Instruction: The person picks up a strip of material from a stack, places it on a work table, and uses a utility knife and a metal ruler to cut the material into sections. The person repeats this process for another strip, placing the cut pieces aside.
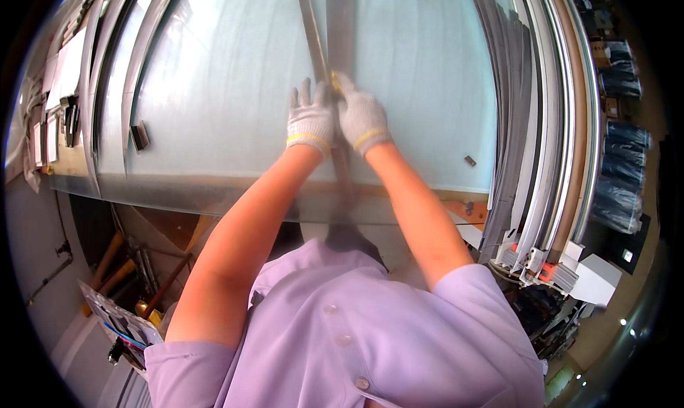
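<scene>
A large pale green glass sheet (228, 73) lies flat on a workbench in front of me. A long dark straightedge (340, 23) runs away from me across the middle of the glass. My left hand (311, 118), in a white knit glove, rests beside the straightedge with fingers spread. My right hand (362, 117), also gloved, is closed on a small yellowish tool (333, 80) held against the straightedge. The two hands touch each other. My lilac shirt fills the lower part of the view.
Long metal frame strips (531, 123) are stacked along the right of the glass, more strips (107, 59) along the left. A small dark block (140, 136) and a small clip (470, 161) lie on the glass. Wooden-handled tools (114, 265) lean under the bench.
</scene>
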Demonstrator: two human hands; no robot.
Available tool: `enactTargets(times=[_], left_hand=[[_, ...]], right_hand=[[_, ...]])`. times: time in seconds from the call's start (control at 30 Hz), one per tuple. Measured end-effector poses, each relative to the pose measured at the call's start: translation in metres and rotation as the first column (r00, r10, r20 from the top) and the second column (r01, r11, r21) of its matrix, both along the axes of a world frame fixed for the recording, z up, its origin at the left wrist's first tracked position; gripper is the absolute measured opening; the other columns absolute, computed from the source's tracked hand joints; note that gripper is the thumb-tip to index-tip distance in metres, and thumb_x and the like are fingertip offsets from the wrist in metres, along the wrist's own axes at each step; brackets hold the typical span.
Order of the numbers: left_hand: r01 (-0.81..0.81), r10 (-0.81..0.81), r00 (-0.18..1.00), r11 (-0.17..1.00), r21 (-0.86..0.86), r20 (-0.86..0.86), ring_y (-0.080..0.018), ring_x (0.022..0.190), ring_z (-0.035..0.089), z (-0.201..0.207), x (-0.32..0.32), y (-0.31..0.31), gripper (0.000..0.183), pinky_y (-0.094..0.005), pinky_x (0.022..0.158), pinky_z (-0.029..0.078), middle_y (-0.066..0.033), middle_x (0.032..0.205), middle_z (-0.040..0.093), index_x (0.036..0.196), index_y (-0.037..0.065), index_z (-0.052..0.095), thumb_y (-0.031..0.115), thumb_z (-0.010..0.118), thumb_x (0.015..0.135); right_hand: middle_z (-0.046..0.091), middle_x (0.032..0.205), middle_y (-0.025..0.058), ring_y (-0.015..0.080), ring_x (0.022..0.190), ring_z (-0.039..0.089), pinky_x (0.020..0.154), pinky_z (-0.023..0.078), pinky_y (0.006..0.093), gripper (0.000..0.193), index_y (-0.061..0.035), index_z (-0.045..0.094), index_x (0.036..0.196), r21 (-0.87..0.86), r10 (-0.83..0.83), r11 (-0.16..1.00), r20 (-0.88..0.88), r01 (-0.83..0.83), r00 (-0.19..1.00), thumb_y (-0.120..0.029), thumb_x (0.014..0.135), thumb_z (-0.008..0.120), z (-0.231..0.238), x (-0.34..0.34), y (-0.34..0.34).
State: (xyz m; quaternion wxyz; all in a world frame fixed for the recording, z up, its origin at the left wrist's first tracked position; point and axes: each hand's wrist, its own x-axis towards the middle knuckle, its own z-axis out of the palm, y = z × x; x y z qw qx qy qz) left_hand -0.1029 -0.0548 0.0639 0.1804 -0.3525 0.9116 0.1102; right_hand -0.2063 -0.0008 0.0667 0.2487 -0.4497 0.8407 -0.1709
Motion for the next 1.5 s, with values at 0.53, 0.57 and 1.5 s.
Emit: enactTargets(times=[0.53, 0.57, 1.5], left_hand=[[0.055, -0.05, 0.994, 0.997, -0.047, 0.102, -0.0373, 0.151, 0.014, 0.002, -0.004, 0.005, 0.117, -0.0541, 0.122, 0.015, -0.0078, 0.162, 0.026, 0.155, 0.006, 0.027, 0.047, 0.088, 0.064], [0.056, -0.051, 0.994, 0.997, -0.052, 0.097, -0.0374, 0.151, 0.014, 0.001, -0.003, 0.004, 0.117, -0.0541, 0.122, 0.015, -0.0077, 0.162, 0.026, 0.155, 0.007, 0.027, 0.047, 0.088, 0.064], [0.066, -0.063, 0.996, 0.997, 0.045, -0.058, -0.0346, 0.145, 0.028, -0.003, 0.003, 0.002, 0.115, -0.049, 0.12, 0.022, -0.0115, 0.161, 0.025, 0.155, 0.005, 0.025, 0.044, 0.087, 0.067]], right_hand=[[0.064, 0.091, 0.018, 0.0407, 0.071, 0.067, 0.062, 0.055, 0.0501, 0.056, -0.0193, 0.042, 0.145, 0.1, 0.093, 0.991, -0.073, -0.085, 0.993, -0.017, 0.091, 0.055, 0.009, 0.071, 0.188], [0.064, 0.091, 0.0179, 0.0406, 0.07, 0.067, 0.062, 0.055, 0.0504, 0.056, -0.0194, 0.042, 0.145, 0.112, 0.097, 0.99, -0.077, -0.088, 0.992, -0.016, 0.09, 0.055, 0.009, 0.072, 0.188], [0.053, 0.125, 0.0245, 0.0404, 0.113, 0.054, 0.098, 0.043, 0.0527, 0.061, -0.0014, 0.049, 0.137, -0.172, -0.124, 0.983, -0.395, 0.059, 0.91, -0.028, 0.085, 0.067, -0.056, 0.076, 0.172]])
